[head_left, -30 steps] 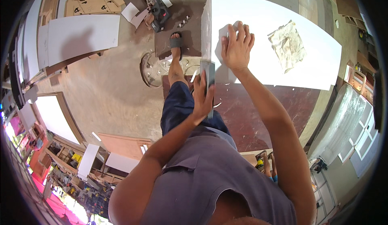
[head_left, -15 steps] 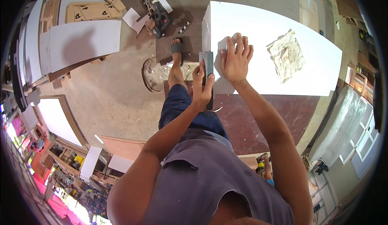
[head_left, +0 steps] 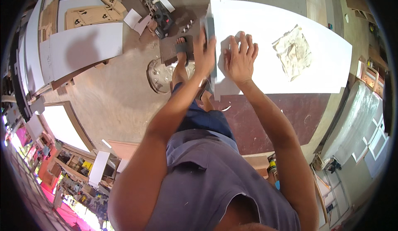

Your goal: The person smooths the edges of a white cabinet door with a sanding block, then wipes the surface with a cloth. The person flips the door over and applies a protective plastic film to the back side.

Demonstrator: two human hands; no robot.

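Two hands work at one white board (head_left: 261,17). The left hand (head_left: 203,58), slightly blurred, has its fingers closed on one grey block (head_left: 210,26) against the board's left edge, covering part of the block. The right hand (head_left: 241,65) lies palm down on top, its fingers a little apart. One crumpled cloth (head_left: 293,52) lies on the board, right of that hand. One black power tool (head_left: 163,20) is on the left, beyond two sandalled feet (head_left: 181,48).

Single head-worn fisheye view, steeply downward
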